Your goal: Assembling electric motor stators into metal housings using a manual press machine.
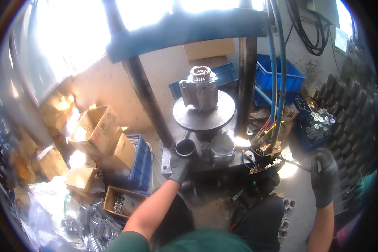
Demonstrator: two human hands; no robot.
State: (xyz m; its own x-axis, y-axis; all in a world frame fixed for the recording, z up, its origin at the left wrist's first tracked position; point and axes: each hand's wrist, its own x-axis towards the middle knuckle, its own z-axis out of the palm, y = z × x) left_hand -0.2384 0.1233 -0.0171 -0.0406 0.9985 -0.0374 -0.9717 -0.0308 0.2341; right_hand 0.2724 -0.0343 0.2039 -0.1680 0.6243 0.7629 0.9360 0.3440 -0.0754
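My left hand [180, 169], in a dark glove, is closed around a hollow metal cylinder [185, 147] at the near left of the press base. My right hand [324, 178], also gloved and slightly blurred, is at the far right, wrapped around the end of a dark lever [297, 163]. Ahead, a grey motor housing [200, 94] stands upright on a round metal plate [182, 117]. Copper windings [201, 73] show at its top. A second open cylinder [222, 145] sits to the right of my left hand, apart from it.
A blue press crossbeam [189, 33] spans two dark columns, with blue hoses [282, 67] on the right. Cardboard boxes [94, 130] and a blue crate [142, 166] stand left. Stacked dark housings [344, 109] and a bin of round parts [320, 124] fill the right.
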